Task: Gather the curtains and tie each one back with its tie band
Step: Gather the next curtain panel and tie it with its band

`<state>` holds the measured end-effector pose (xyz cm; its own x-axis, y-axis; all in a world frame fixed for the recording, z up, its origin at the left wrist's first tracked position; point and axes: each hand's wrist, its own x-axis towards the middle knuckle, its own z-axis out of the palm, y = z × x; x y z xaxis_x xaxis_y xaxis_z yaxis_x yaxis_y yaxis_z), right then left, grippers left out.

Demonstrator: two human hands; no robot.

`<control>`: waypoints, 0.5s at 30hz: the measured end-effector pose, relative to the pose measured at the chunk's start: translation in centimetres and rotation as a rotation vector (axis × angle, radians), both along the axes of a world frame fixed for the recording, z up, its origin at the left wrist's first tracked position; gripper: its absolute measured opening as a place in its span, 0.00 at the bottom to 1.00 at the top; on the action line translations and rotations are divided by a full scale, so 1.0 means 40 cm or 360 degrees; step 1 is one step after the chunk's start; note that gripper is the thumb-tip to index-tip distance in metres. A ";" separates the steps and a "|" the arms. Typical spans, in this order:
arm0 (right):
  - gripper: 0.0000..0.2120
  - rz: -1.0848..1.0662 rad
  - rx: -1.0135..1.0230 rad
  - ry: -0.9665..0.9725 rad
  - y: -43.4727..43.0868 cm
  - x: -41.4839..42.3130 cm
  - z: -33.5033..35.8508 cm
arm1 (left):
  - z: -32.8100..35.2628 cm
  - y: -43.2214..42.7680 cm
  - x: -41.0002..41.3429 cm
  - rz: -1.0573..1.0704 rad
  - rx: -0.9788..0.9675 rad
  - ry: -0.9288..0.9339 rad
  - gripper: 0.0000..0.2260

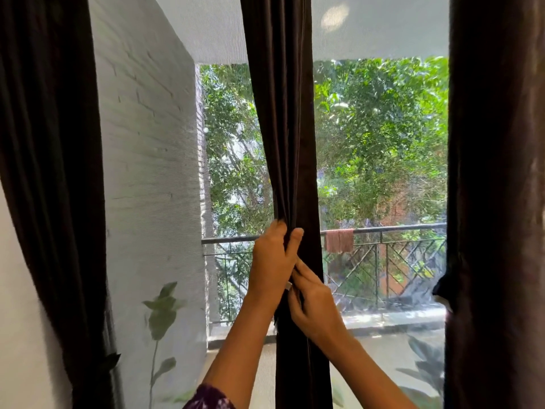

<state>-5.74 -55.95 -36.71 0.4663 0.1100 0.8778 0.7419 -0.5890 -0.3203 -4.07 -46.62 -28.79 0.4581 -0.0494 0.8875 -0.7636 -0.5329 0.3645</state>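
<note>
A dark brown middle curtain (283,119) hangs gathered into a narrow bunch in front of the window. My left hand (269,267) wraps around the bunch from the left at rail height, fingers closed over the folds. My right hand (312,305) presses against the bunch just below and to the right, pinching something small and pale (288,286) between the hands; whether it is the tie band I cannot tell. A left curtain (50,172) and a right curtain (495,187) of the same dark cloth hang at the frame's sides, the right one pinched in at about mid-height.
Behind the curtains hangs a sheer white screen printed with leaves (162,314). Outside are a white brick wall (147,157), a balcony railing (383,228) with a reddish cloth (339,240) draped on it, and trees.
</note>
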 end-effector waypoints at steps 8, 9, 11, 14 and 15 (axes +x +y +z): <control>0.04 -0.0023 0.0891 -0.0040 -0.012 0.003 0.094 | -0.002 0.030 0.008 0.0002 -0.0078 0.0018 0.11; 0.08 0.0010 0.0893 0.0007 -0.010 0.005 0.115 | -0.004 0.033 0.009 -0.0006 -0.0091 0.0039 0.11; 0.14 -0.0032 0.0782 0.0039 -0.007 0.011 0.149 | -0.006 0.037 0.009 -0.0029 -0.0105 0.0046 0.11; 0.14 -0.0156 0.0712 -0.0035 -0.002 0.015 0.170 | -0.007 0.041 0.007 -0.0034 -0.0107 0.0031 0.11; 0.14 -0.0189 0.0710 -0.0084 0.000 0.014 0.169 | -0.008 0.041 0.008 -0.0032 -0.0111 0.0026 0.10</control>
<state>-5.20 -55.96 -29.93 0.4062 -0.3354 0.8500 0.6999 -0.4839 -0.5254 -3.76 -44.99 -29.10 0.4722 0.0032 0.8815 -0.7674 -0.4906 0.4129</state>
